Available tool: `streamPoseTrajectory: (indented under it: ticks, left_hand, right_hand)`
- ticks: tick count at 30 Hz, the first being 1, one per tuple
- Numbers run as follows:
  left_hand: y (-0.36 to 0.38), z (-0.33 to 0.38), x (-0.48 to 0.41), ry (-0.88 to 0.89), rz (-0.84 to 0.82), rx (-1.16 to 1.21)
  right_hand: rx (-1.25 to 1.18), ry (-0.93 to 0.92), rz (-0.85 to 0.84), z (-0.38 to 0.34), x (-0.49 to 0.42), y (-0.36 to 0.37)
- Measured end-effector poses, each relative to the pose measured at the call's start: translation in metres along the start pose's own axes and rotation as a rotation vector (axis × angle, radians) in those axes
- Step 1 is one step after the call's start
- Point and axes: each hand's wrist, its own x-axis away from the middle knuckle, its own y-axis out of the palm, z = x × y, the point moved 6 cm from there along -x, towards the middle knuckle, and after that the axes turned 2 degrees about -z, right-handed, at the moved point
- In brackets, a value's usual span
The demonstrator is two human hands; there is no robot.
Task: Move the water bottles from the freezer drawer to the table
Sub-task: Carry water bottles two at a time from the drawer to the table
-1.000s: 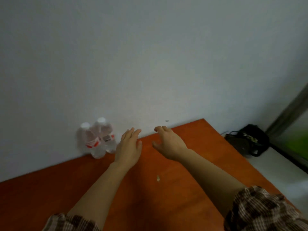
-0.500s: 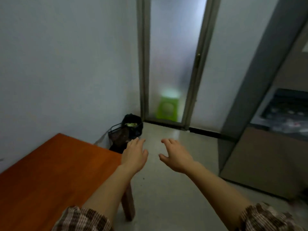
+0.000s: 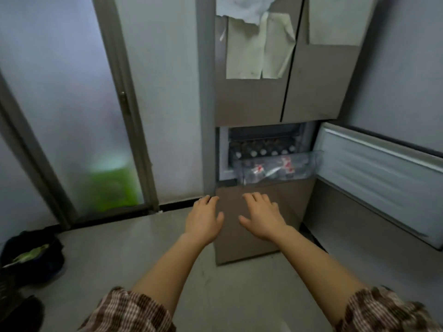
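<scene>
Both your hands are out in front of you, palms down, fingers straight and loosely spread, holding nothing. Your left hand [image 3: 203, 220] and right hand [image 3: 262, 218] hang side by side with a small gap between the thumbs. In this view they sit in front of the fridge's brown lower panel [image 3: 249, 250], below the drawer. Neither touches it, as far as you can tell.

The freezer drawer [image 3: 309, 164] is clear plastic and pulled out toward you, in the middle of the fridge [image 3: 249, 104]. The bottles [image 3: 260, 169] lie in it in a jumble, with red and white labels showing through the front wall. The blur hides how many there are. Behind them, farther in, stands a row of white caps [image 3: 263, 152].

To the right, the freezer door [image 3: 378, 180] is swung wide open, its pale ribbed inner side facing you. Peeling pale film [image 3: 259, 49] hangs on the fridge's upper doors.

To the left stands a frosted glass door [image 3: 72, 97] with a blurred green shape [image 3: 112, 185] behind it. A black bag [image 3: 31, 259] sits on the floor [image 3: 124, 248] at the near left. Plaid sleeves [image 3: 134, 312] cover your upper arms.
</scene>
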Motion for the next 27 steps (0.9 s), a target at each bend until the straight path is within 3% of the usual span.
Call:
streamPoseTrajectory:
  ticks: [7,19,23,27]
  left_hand:
    - [0.045,0.062,-0.181,0.074,-0.059,-0.014]
    - [0.116,0.094,-0.379,0.077,-0.225,0.026]
    - [0.142,0.089,-0.437,0.021,-0.392,0.041]
    - [0.168,0.082,-0.474,-0.052,-0.652,0.115]
  right_hand:
    - [0.001,0.099,-0.018,0.112,-0.146,-0.019]
    - [-0.051,0.145,-0.058,0.263,-0.334,-0.03]
    - [-0.068,0.094,-0.106,0.303,-0.395,-0.024]
    - [-0.022,0.028,-0.302,0.326,-0.443,-0.005]
